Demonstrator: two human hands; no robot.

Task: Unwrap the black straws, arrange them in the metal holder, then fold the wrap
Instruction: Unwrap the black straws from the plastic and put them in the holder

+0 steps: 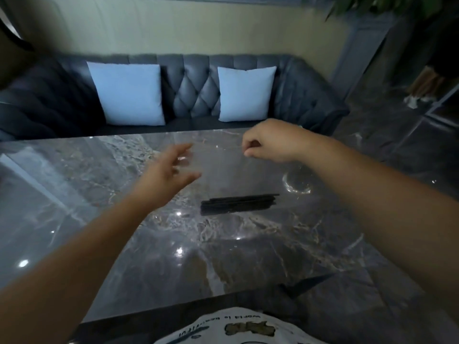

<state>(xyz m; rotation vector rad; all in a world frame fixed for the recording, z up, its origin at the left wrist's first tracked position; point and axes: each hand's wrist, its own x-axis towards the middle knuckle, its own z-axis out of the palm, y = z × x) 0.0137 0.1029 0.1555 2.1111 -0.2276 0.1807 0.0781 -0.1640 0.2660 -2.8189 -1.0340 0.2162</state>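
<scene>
Two pale cushions on tufted sofa

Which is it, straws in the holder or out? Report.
Out. The black straws lie flat in a bundle on the table.

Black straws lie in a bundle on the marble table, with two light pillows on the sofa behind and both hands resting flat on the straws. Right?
Not quite. The head view shows both hands raised beyond the black straws, not on them; the right hand is curled. The rest holds.
</scene>
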